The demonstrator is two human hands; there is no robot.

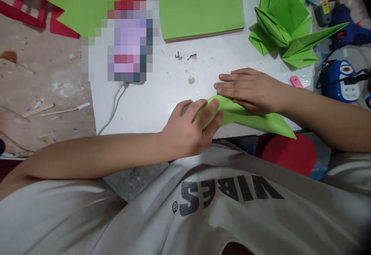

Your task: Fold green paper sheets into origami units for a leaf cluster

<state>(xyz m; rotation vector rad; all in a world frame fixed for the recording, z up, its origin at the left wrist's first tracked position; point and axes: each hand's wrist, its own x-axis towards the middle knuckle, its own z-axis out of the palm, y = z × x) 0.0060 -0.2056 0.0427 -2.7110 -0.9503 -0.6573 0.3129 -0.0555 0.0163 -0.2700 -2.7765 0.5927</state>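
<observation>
A sheet of green paper [261, 122], folded into a long shape, lies at the near edge of the white table. One pointed corner sticks out past the edge on the right. My left hand [191, 127] is curled over the left end of the paper, its fingers bent around it and hiding that part. Flat on the upper side of the paper rests my right hand [249, 90], fingers stretched out to the left, pressing down.
A stack of green paper [203, 9] is at the back, a folded green paper piece [282, 23] to its right. A blurred phone [129, 50] with a white cable [114, 104] stands left. A blue power socket [339, 81] and pink object [295, 81] are at right.
</observation>
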